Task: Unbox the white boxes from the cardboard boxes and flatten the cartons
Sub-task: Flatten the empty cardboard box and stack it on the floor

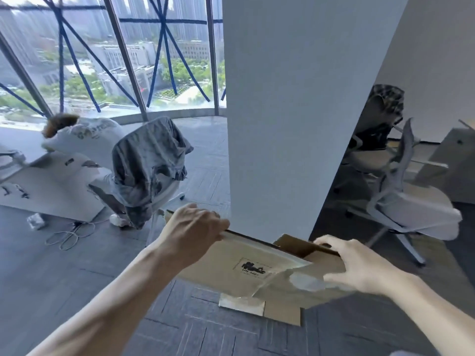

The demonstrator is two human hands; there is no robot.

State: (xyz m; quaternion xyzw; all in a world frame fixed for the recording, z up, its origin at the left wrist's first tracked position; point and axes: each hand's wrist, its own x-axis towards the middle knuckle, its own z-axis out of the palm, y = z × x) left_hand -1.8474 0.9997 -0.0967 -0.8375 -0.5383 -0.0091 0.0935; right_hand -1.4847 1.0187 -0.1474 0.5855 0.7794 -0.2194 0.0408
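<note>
The left hand (196, 224) held the carton (226, 255) by its upper left edge, its grip clenched over the rim from above. The carton hung above the floor (77, 291), just in front of the white pillar (295, 111), broad face toward the camera; no white box showed. To flatten it cleanly, I judged the loose tape strip (241, 304) should be freed first, then opposite corners pushed together along the creases. The printed label (253, 267) read "UN 34", the rest blurred. The right hand (359, 263) grasped the right flap, fingers hooked over its edge.
</note>
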